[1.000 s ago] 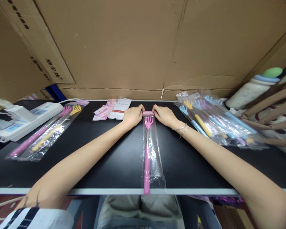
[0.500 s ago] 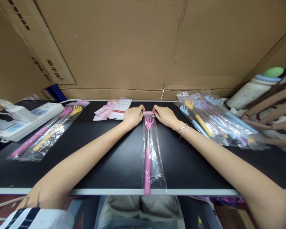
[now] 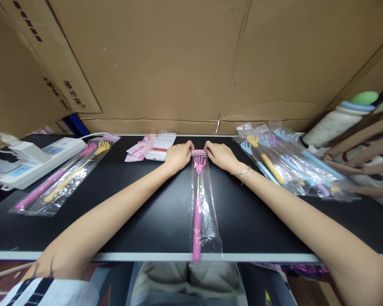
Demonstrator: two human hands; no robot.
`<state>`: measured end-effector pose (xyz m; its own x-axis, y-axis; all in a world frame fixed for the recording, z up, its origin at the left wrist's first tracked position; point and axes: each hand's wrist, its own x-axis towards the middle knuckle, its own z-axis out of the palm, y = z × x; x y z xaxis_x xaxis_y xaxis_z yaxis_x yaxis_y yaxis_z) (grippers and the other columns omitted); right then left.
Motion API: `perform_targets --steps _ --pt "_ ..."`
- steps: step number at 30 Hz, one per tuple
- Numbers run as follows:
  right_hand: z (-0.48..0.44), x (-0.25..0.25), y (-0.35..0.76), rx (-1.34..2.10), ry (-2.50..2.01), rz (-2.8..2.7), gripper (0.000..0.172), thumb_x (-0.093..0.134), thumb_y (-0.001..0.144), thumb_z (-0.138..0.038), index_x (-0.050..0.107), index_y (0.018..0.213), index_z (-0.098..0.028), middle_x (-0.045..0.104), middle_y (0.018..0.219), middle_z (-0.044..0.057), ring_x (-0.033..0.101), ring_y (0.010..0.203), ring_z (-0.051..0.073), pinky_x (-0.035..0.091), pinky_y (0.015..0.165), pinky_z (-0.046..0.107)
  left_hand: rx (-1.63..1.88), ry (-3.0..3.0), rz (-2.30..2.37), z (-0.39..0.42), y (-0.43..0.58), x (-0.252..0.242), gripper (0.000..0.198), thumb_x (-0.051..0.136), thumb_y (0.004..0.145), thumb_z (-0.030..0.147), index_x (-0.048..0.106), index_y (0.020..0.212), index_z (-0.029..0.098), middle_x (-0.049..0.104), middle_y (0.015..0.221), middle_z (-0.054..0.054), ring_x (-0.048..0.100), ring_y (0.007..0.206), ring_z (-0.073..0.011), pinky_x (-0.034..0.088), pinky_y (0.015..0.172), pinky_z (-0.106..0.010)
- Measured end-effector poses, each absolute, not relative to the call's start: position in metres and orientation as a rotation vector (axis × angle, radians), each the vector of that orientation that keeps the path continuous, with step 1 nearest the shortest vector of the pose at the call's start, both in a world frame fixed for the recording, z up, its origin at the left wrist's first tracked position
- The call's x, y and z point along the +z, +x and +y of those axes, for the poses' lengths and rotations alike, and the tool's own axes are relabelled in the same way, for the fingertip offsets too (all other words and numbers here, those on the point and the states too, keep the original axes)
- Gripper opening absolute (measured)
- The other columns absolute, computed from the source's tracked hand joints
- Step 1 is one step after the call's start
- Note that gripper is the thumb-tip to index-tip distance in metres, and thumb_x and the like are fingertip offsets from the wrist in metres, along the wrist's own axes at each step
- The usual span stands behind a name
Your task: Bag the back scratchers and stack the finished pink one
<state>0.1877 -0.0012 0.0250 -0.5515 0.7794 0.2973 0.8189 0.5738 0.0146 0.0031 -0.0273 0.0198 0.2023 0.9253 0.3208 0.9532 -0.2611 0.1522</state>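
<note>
A pink back scratcher [image 3: 197, 221] lies in a clear plastic bag [image 3: 210, 212] in the middle of the black table, its claw pointing away from me and its handle end reaching the front edge. A pink card [image 3: 198, 152] lies across the bag's far end. My left hand [image 3: 179, 155] pinches the left end of that bag top, fingers closed. On the other side my right hand [image 3: 221, 155] pinches the right end the same way. The fingertips partly hide the corners they grip.
At left, bagged pink and yellow back scratchers [image 3: 64, 180] lie beside a white power strip [image 3: 47, 157]. Behind my left hand are a phone [image 3: 161, 148] and pink cards [image 3: 135, 152]. Several bagged scratchers [image 3: 287, 159] and a white bottle [image 3: 335, 121] are at right. Cardboard [image 3: 166, 63] stands behind.
Both hands stay at the far end of the bag, almost still. The view has shifted very slightly, and the digits on the phone's screen have changed.
</note>
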Motion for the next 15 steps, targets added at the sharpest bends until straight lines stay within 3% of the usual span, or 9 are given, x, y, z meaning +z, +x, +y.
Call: perform_targets --steps 15 --pt "-0.0022 0.0264 0.1875 -0.208 -1.337 -2.556 0.021 0.036 0.095 -0.021 0.055 0.103 -0.017 0.070 0.095 0.007 0.064 0.082 0.019 0.034 0.068 0.027 -0.514 -2.381 -1.884 -0.0284 0.0037 0.0218 0.025 0.038 0.092 0.022 0.056 0.109 0.025 0.070 0.100 -0.003 0.065 0.093 -0.0214 0.045 0.075 -0.029"
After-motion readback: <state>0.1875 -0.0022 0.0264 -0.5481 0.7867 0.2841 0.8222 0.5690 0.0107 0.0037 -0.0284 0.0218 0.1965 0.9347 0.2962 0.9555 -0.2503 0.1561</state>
